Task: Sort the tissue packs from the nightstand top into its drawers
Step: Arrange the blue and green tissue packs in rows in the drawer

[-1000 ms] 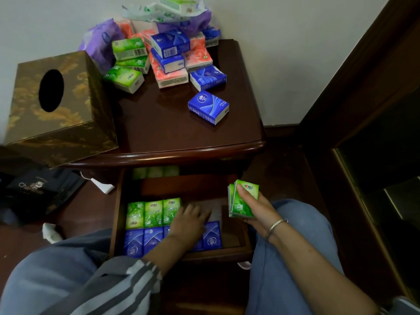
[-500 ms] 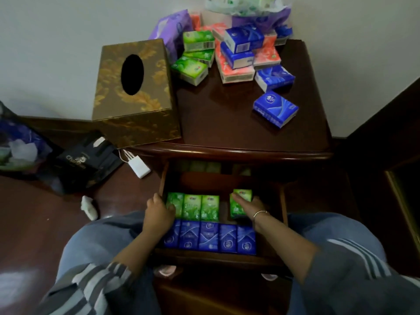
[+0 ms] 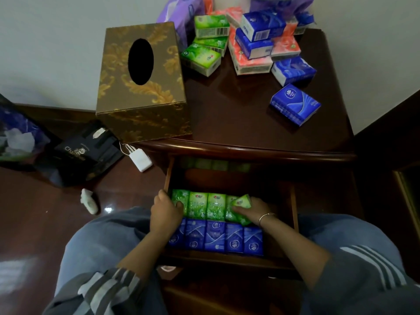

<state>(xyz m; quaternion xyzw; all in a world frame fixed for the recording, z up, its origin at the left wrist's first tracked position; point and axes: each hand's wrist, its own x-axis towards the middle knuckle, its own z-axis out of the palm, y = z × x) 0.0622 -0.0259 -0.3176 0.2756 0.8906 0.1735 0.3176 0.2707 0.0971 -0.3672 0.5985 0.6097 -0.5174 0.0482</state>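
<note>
In the open wooden drawer (image 3: 293, 201), the right hand (image 3: 254, 210) pinches a tilted green plastic-wrapped tissue pack (image 3: 242, 202) at the right end of the far green row (image 3: 208, 206); the pack is not yet seated. The left hand (image 3: 164, 212) curls round that row's left end, bracing it. The near blue row (image 3: 223, 237) lies just beside. If it is pushed down askew, the pack may buckle its neighbours or ride up and jam the drawer. Mixed packs (image 3: 252, 48) wait on the dark nightstand top (image 3: 238, 123).

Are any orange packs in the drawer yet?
No, the drawer shows only green packs and blue packs; orange packs lie on the nightstand.
</note>
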